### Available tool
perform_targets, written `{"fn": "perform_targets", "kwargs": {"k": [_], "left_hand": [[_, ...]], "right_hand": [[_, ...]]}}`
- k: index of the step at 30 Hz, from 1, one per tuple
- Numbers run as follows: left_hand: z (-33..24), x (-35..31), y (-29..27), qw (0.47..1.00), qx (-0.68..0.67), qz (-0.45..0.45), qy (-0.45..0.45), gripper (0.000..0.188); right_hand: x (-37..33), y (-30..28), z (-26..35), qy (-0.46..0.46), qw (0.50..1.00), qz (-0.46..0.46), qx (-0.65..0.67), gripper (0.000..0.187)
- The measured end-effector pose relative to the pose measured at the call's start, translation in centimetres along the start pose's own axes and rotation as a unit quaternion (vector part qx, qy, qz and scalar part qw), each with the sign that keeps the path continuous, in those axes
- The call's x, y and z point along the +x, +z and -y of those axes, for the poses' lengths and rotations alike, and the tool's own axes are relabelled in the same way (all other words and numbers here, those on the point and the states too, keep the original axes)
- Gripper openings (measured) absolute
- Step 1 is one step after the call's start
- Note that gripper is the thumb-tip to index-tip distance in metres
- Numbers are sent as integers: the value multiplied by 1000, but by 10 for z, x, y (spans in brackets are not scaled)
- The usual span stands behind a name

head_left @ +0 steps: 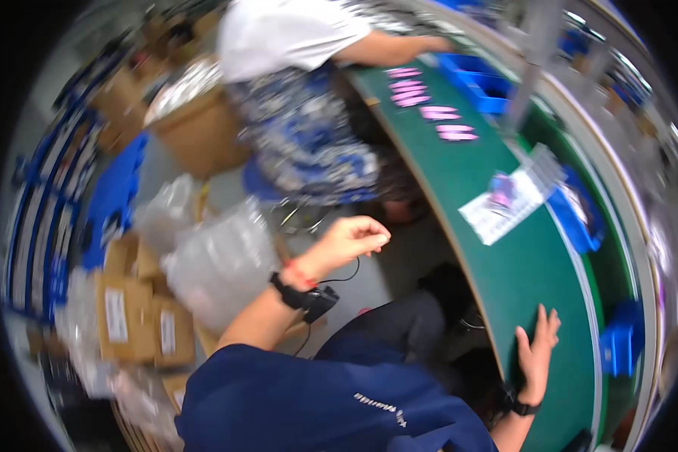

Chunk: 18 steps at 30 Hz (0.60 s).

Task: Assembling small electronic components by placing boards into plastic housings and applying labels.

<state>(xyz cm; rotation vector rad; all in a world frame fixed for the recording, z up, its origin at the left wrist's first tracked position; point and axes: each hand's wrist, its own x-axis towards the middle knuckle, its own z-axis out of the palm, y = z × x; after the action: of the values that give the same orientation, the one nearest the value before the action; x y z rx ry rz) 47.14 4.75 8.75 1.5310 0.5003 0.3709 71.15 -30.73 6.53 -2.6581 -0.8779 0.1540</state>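
Observation:
My left hand (350, 242) is raised off the table on the left, above the gap beside my legs. Its fingers are curled in with the thumb against them, and whatever they may hold cannot be made out. A black wrist strap with a small dark box (322, 303) is on that arm. My right hand (536, 357) lies on the green tabletop (531, 271) with its fingers spread and nothing in it. Farther along the table, a small purple-and-pink item (502, 191) rests on a white printed sheet (492, 224), apart from both hands.
Several pink pieces (410, 99) lie in rows farther up the table. Blue bins (476, 83) line its far side. A co-worker in a white shirt (286, 41) sits ahead, reaching over the table. Cardboard boxes (128, 331) and a clear plastic bag (222, 260) crowd the floor at left.

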Motion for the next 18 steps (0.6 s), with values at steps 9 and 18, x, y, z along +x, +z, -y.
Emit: {"fn": "perform_targets", "kwargs": {"k": [9,18], "left_hand": [[362,-92,-108,739,415,-247,-470,70],[356,-78,-99,742,359,-166,-541,58]], "right_hand": [[8,12,-8,23,998,45,-23,62],[21,23,-7,77,994,24,-78,60]]}}
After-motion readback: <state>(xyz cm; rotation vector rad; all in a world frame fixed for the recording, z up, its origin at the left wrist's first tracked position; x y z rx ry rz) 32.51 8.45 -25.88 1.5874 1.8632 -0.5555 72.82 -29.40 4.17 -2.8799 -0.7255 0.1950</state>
